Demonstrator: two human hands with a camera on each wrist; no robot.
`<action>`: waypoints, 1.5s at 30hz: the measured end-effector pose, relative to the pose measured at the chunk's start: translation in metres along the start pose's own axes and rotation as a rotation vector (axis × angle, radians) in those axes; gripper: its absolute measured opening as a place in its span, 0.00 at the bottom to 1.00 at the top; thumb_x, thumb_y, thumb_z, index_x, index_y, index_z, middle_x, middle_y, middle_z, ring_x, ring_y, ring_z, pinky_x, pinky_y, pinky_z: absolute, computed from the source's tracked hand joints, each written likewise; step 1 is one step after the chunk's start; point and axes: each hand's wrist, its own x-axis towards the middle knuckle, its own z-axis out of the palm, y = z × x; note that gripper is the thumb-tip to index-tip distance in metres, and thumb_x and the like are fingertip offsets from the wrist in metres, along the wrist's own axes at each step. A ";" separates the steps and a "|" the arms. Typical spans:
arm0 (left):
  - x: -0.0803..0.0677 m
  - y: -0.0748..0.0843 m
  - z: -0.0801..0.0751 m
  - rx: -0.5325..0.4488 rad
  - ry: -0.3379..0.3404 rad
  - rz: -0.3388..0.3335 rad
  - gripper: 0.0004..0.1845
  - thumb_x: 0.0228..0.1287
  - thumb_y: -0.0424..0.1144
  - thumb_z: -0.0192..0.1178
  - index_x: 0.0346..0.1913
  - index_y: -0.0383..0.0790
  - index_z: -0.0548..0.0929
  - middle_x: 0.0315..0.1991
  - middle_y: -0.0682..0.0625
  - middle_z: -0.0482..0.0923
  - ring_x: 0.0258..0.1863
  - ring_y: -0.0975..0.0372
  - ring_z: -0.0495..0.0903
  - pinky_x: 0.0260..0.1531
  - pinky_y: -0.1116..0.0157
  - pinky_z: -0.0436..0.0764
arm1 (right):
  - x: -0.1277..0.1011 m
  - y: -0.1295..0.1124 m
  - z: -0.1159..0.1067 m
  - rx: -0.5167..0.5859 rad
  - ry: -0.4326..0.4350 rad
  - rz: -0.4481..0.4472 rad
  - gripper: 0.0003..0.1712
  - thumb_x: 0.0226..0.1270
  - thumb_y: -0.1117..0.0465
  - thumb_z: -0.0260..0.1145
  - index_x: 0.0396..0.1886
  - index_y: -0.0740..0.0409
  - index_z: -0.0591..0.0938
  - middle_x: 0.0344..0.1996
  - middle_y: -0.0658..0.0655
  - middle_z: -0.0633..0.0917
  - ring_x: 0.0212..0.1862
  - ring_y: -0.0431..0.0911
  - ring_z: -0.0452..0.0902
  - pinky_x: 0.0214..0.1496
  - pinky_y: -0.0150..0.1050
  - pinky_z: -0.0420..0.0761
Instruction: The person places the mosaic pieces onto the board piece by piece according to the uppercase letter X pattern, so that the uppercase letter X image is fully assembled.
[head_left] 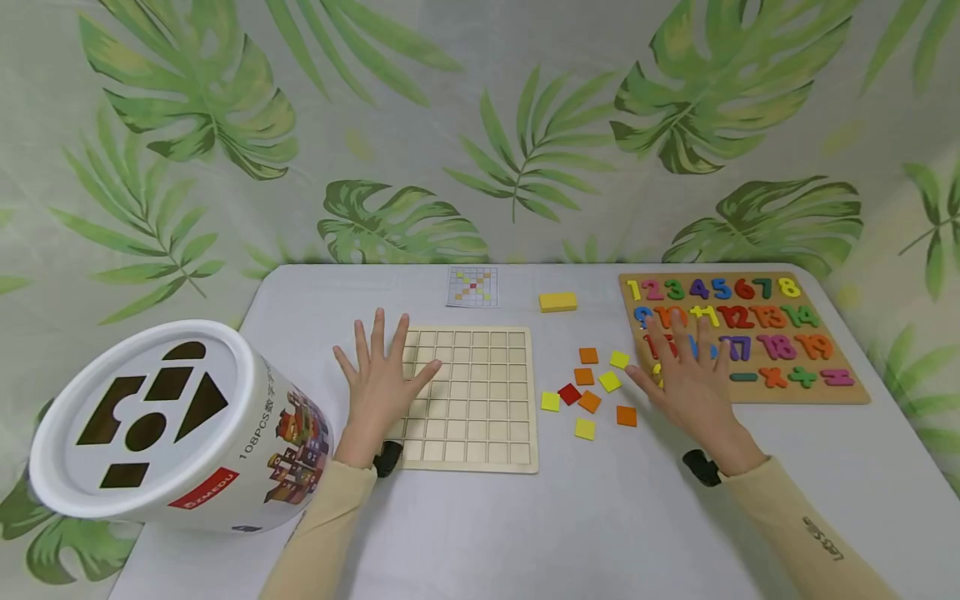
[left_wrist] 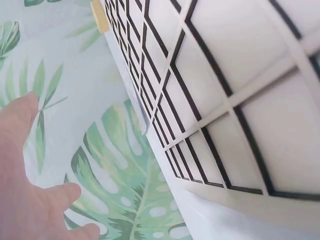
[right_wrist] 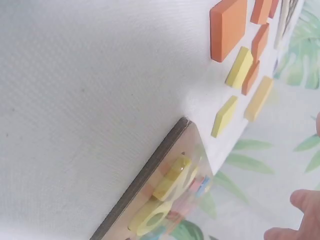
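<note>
Both hands spread flat, holding nothing, over a table of puzzle pieces.

The left hand (head_left: 382,375) rests fingers splayed on the near-left corner of the pale wooden grid board (head_left: 468,398). The right hand (head_left: 693,379), equally open, lies on the number puzzle board (head_left: 817,379); eight loose square tiles (head_left: 590,401) — four orange, three yellow, one red — sit just left of its thumb.

a white shape-sorter bucket (head_left: 176,429) lies tipped at my counter's (head_left: 525,533) left edge. a small pattern card (head_left: 472,286) and a yellow block (head_left: 558,302) sit near the leaf-print backdrop (head_left: 480,125).
</note>
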 end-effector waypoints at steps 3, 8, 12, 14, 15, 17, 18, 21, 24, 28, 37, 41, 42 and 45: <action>-0.001 -0.003 -0.001 -0.048 -0.003 0.023 0.46 0.64 0.65 0.52 0.77 0.48 0.48 0.76 0.41 0.32 0.71 0.45 0.22 0.59 0.34 0.26 | 0.000 -0.001 -0.001 0.020 -0.010 -0.014 0.48 0.69 0.36 0.52 0.78 0.50 0.43 0.74 0.68 0.46 0.72 0.65 0.23 0.63 0.70 0.29; -0.002 -0.016 0.004 -0.221 -0.046 0.081 0.40 0.68 0.55 0.54 0.76 0.44 0.52 0.76 0.42 0.40 0.73 0.43 0.33 0.62 0.34 0.35 | 0.000 -0.005 0.000 0.239 -0.032 -0.110 0.43 0.68 0.47 0.61 0.75 0.61 0.56 0.73 0.68 0.52 0.73 0.66 0.38 0.66 0.68 0.42; -0.003 -0.027 0.010 -0.377 -0.088 0.108 0.34 0.70 0.45 0.54 0.73 0.34 0.56 0.74 0.38 0.48 0.71 0.39 0.43 0.64 0.36 0.43 | -0.004 -0.014 0.002 0.459 -0.112 -0.145 0.39 0.66 0.55 0.65 0.73 0.56 0.60 0.69 0.66 0.63 0.67 0.64 0.57 0.61 0.65 0.62; -0.004 -0.032 0.014 -0.431 -0.113 0.104 0.32 0.71 0.41 0.54 0.72 0.30 0.58 0.73 0.36 0.51 0.71 0.37 0.45 0.64 0.37 0.45 | -0.008 -0.021 0.005 0.539 -0.147 -0.153 0.36 0.66 0.59 0.65 0.71 0.58 0.63 0.65 0.66 0.69 0.63 0.63 0.65 0.57 0.62 0.69; -0.005 -0.035 0.016 -0.441 -0.123 0.101 0.31 0.71 0.40 0.53 0.71 0.29 0.59 0.72 0.35 0.52 0.70 0.37 0.45 0.64 0.38 0.46 | -0.011 -0.024 0.006 0.565 -0.158 -0.159 0.35 0.65 0.60 0.65 0.70 0.58 0.65 0.62 0.65 0.71 0.60 0.61 0.68 0.55 0.59 0.72; -0.006 -0.039 0.018 -0.452 -0.139 0.087 0.30 0.71 0.38 0.53 0.70 0.28 0.59 0.72 0.35 0.53 0.70 0.36 0.44 0.65 0.39 0.45 | -0.016 -0.031 0.011 0.606 -0.176 -0.174 0.31 0.65 0.63 0.66 0.67 0.61 0.68 0.58 0.64 0.76 0.55 0.58 0.73 0.52 0.54 0.77; -0.007 -0.040 0.019 -0.454 -0.144 0.082 0.30 0.71 0.37 0.53 0.70 0.27 0.60 0.72 0.35 0.53 0.70 0.35 0.44 0.65 0.39 0.45 | -0.018 -0.034 0.013 0.623 -0.186 -0.180 0.30 0.64 0.64 0.66 0.65 0.62 0.70 0.55 0.63 0.78 0.53 0.56 0.75 0.50 0.51 0.78; -0.008 -0.042 0.020 -0.419 -0.147 0.088 0.28 0.70 0.35 0.52 0.68 0.25 0.62 0.71 0.35 0.55 0.69 0.34 0.45 0.65 0.38 0.44 | -0.026 -0.042 0.019 0.639 -0.221 -0.177 0.27 0.62 0.66 0.68 0.61 0.63 0.74 0.51 0.59 0.81 0.48 0.52 0.77 0.47 0.44 0.80; -0.010 -0.044 0.020 -0.388 -0.154 0.096 0.27 0.69 0.33 0.51 0.67 0.24 0.63 0.71 0.35 0.55 0.69 0.34 0.45 0.64 0.38 0.44 | -0.031 -0.047 0.023 0.639 -0.267 -0.159 0.24 0.60 0.66 0.69 0.57 0.63 0.77 0.47 0.55 0.82 0.46 0.49 0.76 0.46 0.40 0.79; -0.013 -0.043 0.020 -0.355 -0.162 0.091 0.27 0.69 0.32 0.51 0.68 0.25 0.62 0.71 0.36 0.54 0.69 0.34 0.45 0.63 0.36 0.43 | -0.034 -0.052 0.025 0.606 -0.315 -0.143 0.21 0.58 0.66 0.70 0.53 0.60 0.80 0.44 0.51 0.82 0.44 0.46 0.75 0.45 0.39 0.78; -0.019 -0.041 0.022 -0.365 -0.164 0.063 0.30 0.69 0.32 0.51 0.70 0.26 0.58 0.73 0.36 0.51 0.70 0.35 0.42 0.62 0.33 0.39 | -0.031 -0.060 0.030 0.510 -0.290 -0.142 0.18 0.53 0.69 0.73 0.46 0.59 0.82 0.38 0.48 0.78 0.40 0.43 0.72 0.42 0.37 0.79; -0.024 -0.045 0.024 -0.386 -0.164 0.080 0.31 0.68 0.31 0.52 0.70 0.24 0.57 0.72 0.34 0.50 0.69 0.33 0.41 0.60 0.32 0.37 | -0.029 -0.062 0.030 0.489 -0.272 -0.141 0.17 0.52 0.71 0.72 0.44 0.59 0.83 0.36 0.48 0.78 0.38 0.43 0.72 0.41 0.38 0.79; -0.026 -0.046 0.024 -0.389 -0.168 0.087 0.31 0.68 0.31 0.52 0.70 0.24 0.57 0.72 0.33 0.49 0.69 0.32 0.40 0.60 0.32 0.37 | -0.029 -0.063 0.030 0.487 -0.267 -0.139 0.17 0.52 0.71 0.72 0.44 0.59 0.83 0.35 0.48 0.78 0.38 0.43 0.72 0.40 0.37 0.79; -0.031 -0.050 0.024 -0.405 -0.182 0.108 0.34 0.66 0.31 0.55 0.70 0.22 0.55 0.72 0.32 0.46 0.69 0.32 0.38 0.60 0.32 0.36 | -0.026 -0.065 0.030 0.485 -0.244 -0.154 0.18 0.52 0.70 0.72 0.44 0.58 0.83 0.35 0.47 0.77 0.37 0.43 0.72 0.39 0.36 0.79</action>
